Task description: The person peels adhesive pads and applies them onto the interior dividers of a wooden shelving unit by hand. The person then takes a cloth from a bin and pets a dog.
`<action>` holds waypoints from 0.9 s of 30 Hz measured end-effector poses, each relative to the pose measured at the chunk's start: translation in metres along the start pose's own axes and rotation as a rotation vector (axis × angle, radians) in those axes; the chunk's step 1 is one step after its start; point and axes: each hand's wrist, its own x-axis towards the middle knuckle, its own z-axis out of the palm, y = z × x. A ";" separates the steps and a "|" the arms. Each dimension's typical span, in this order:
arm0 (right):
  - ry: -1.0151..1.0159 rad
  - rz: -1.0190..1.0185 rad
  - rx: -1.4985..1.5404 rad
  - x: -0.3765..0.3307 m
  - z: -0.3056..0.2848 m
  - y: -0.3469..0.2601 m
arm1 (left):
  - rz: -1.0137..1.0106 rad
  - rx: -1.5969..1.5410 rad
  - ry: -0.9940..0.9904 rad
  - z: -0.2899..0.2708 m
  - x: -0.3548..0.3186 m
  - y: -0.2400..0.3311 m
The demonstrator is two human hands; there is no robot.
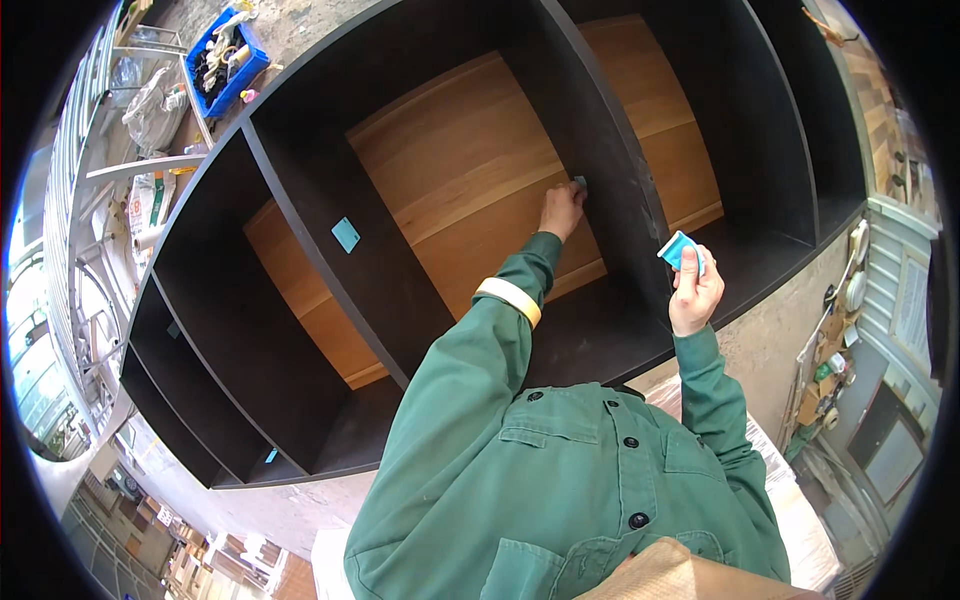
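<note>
My left hand (563, 211) reaches deep into the middle compartment of a large dark shelving unit (440, 385). Its fingers are pinched together at a small blue-grey piece (580, 184) against the dark upright divider (612, 235). A cream and yellow ring, like a tape roll (510, 300), sits around my left forearm. In front of the unit's near edge, my right hand (697, 295) grips a small curled blue piece with a pale edge (679, 250); its exact kind is unclear. A light-blue rectangle with small dark dots (345, 235) lies flat on another divider to the left.
Wooden panels (470, 150) back several compartments. A smaller blue patch (271, 456) shows at the lower left of the unit. Past its far left side are a blue crate (225, 62) with mixed items and metal framework (75, 170). Cluttered goods (832, 370) lie at right.
</note>
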 end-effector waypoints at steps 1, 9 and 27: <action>0.002 -0.001 -0.002 0.000 0.000 0.000 | 0.002 -0.002 -0.001 -0.001 -0.001 -0.003; 0.010 -0.023 -0.051 -0.001 0.001 0.002 | -0.138 -0.315 0.072 0.008 -0.007 -0.015; 0.004 -0.094 -0.071 0.001 0.000 0.005 | -0.381 -0.853 0.222 -0.010 -0.044 -0.056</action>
